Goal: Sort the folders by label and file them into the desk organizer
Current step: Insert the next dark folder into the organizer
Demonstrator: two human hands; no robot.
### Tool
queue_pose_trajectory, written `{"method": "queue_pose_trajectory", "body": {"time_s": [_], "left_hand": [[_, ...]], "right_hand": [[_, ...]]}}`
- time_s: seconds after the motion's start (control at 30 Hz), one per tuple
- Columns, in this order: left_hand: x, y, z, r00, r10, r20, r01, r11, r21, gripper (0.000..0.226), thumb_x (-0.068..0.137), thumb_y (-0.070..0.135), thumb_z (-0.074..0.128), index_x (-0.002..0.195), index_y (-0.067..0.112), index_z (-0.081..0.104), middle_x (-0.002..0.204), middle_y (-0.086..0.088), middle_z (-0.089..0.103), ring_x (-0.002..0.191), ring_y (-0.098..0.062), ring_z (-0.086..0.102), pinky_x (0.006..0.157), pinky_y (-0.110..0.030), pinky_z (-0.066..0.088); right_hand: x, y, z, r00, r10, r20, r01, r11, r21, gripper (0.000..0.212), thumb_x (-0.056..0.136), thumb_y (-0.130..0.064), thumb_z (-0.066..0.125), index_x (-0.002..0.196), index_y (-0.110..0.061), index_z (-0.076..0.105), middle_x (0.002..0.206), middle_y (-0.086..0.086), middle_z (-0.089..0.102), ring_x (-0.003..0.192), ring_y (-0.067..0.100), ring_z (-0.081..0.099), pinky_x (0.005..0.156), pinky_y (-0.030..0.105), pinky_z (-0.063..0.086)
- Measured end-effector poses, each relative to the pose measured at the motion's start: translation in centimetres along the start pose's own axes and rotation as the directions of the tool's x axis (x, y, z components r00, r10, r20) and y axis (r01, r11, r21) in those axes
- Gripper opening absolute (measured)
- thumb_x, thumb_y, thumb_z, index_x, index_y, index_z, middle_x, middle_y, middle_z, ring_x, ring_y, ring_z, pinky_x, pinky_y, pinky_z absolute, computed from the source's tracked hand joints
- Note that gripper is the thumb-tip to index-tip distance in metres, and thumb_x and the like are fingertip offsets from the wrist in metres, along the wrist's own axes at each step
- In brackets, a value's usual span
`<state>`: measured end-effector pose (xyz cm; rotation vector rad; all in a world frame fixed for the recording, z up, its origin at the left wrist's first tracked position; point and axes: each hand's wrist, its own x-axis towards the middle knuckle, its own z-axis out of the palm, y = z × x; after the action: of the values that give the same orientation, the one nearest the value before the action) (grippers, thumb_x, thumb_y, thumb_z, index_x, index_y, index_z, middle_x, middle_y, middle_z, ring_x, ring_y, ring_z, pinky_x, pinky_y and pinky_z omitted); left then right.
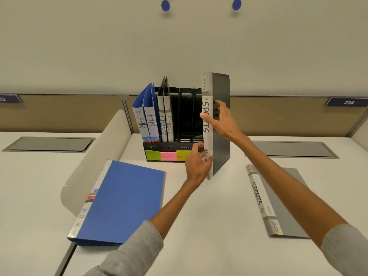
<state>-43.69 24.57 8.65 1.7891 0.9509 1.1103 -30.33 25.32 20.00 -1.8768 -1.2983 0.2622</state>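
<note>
A grey folder (221, 136) with SPORTS on its spine stands upright in the air just right of the black desk organizer (169, 148). My right hand (221, 120) grips it at mid-height, thumb on the spine. My left hand (197, 164) pinches its lower spine. The organizer holds two blue HR folders (146, 114) in its left slot and two FINANCE folders (165, 116) beside them; the two right slots stand bare. Coloured sticky labels (169, 155) run along its front.
A blue folder (121, 202) lies flat at the front left of the white desk (199, 226). A second grey SPORTS folder (278, 204) lies flat at the right. A curved white divider (99, 156) rises left of the organizer. Partition panels stand behind.
</note>
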Motion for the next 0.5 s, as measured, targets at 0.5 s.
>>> {"method": "queue_pose_trajectory", "body": {"time_s": [0.5], "left_hand": [[-2.2, -3.7, -3.3, 0.836, -0.342, 0.430, 0.467, 0.855, -0.228, 0.042, 0.075, 0.010, 0.077, 0.112, 0.012, 0.058, 0.097, -0.008, 0.075, 0.068, -0.025, 0.074, 0.053, -0.032, 0.059]], "right_hand": [[-1.9, 3.4, 5.5, 0.996, 0.051, 0.076, -0.027, 0.958, -0.284, 0.097, 0.077, -0.059, 0.070, 0.150, -0.020, 0.019, 0.149, 0.014, 0.032, 0.133, 0.033, 0.038, 0.100, 0.051, 0.042]]}}
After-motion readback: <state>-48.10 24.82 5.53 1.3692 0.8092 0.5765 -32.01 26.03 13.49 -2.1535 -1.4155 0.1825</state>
